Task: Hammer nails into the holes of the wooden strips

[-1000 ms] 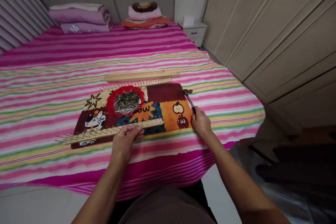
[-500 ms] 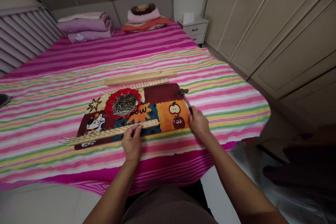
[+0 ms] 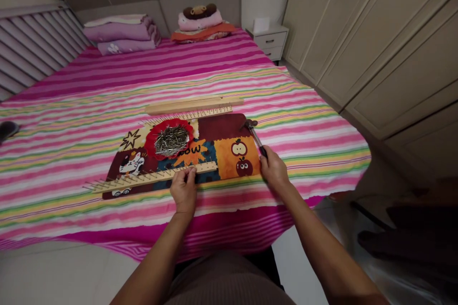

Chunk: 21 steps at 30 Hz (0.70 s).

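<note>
My left hand is closed, thumb and fingers gripping a narrow wooden strip at its near edge, right of the middle. A row of nails stands up along the strip, many leaning; its left end reaches past the mat. In my right hand is a claw hammer, held by its black handle, with the head resting at the mat's right edge. Beyond the strip, a red scalloped dish holds a heap of loose nails. The printed mat lies under the dish and most of the strip.
A second nail-studded strip and plain wooden strips lie behind the mat. All rest on a bed with a striped sheet. Folded bedding sits by the headboard. A nightstand and wardrobe stand at right.
The view has shifted slightly. My left hand stays on the strip, and my right hand still holds the hammer at the mat's right edge.
</note>
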Motion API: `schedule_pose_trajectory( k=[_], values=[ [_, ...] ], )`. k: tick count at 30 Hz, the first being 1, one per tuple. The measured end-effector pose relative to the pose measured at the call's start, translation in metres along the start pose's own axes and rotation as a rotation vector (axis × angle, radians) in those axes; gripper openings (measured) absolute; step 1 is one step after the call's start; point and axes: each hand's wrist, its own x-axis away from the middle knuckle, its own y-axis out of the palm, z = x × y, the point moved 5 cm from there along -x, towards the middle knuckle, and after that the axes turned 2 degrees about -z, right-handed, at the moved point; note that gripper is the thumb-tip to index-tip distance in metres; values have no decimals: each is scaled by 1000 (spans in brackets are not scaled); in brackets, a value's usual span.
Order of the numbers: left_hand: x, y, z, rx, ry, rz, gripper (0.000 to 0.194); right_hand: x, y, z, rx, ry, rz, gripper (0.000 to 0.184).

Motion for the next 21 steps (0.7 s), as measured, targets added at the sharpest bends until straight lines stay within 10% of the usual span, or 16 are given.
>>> schedule_pose_trajectory(
  k=[5, 9, 13, 21],
  values=[
    [3, 1, 6, -72, 105, -11, 18, 50, -25, -23, -511, 53, -10, 45],
    [3, 3, 6, -109, 143, -17, 15, 101, -29, -65, -834, 85, -403, 46],
    [4, 6, 4, -117, 185, -21, 14, 125, -24, -92, -787, 15, -624, 37],
    [4, 10, 0, -132, 219, -30, 11, 128, -16, -107, -648, -81, -598, 37]
  ],
)
